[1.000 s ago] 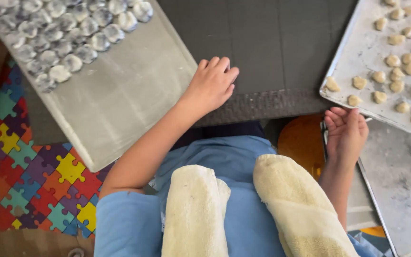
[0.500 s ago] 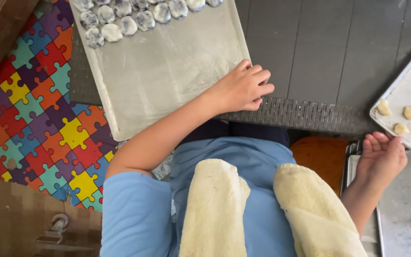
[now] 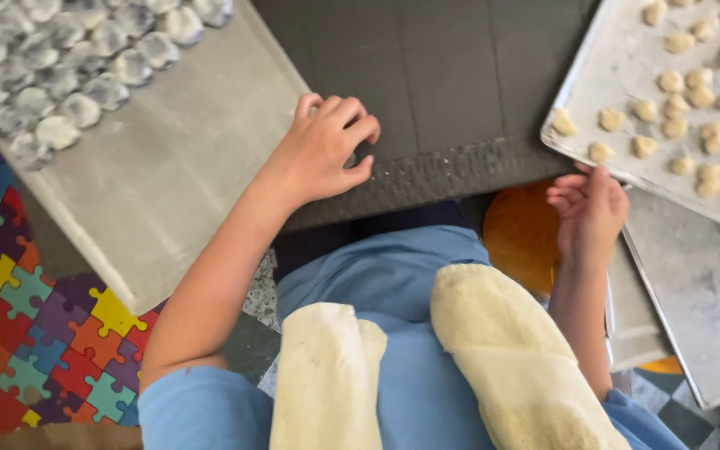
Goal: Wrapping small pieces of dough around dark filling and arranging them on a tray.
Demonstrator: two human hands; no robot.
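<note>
The left hand [image 3: 322, 150] rests loosely curled on the near right edge of a floured grey metal tray [image 3: 160, 183] – pale dough pieces [image 3: 60, 58] fill only its far end – while the right hand [image 3: 589, 208] hangs half-open, empty, just below another metal tray of small tan dough lumps [image 3: 627, 50].

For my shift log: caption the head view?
Left hand on floured tray; right hand under dough tray.

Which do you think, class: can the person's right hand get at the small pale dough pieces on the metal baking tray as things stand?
Probably yes. The right hand lies open beside the metal baking tray's near edge, with the nearest small pale dough pieces just beyond its fingertips and nothing between.
</note>
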